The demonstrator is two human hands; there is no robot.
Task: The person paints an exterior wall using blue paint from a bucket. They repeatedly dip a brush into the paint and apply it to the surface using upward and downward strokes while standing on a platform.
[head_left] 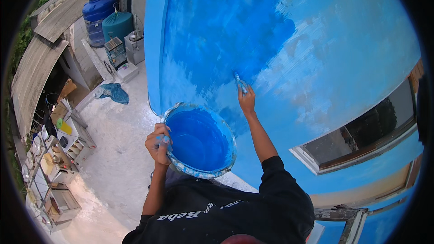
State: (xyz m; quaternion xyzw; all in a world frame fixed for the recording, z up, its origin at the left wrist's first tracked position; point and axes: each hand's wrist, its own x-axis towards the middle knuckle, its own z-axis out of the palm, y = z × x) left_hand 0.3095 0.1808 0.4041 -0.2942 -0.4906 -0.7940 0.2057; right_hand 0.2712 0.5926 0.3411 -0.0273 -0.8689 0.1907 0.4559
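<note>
My left hand (158, 143) grips the rim of a round bucket (181, 167) filled with bright blue paint, holding it out in front of my chest. My right hand (247, 100) is raised and closed on a paintbrush (240, 82), whose tip touches the wall (325, 40). The wall is light blue, with a darker, fresh blue patch (221, 22) spreading up and left from the brush. Both forearms are bare below black sleeves.
A window (361, 131) with a pale frame sits low right in the wall. Far below at left lie a pale concrete roof (117, 131), a blue cloth (114, 92), blue and teal water tanks (108, 18), a cage and metal racks (54, 167).
</note>
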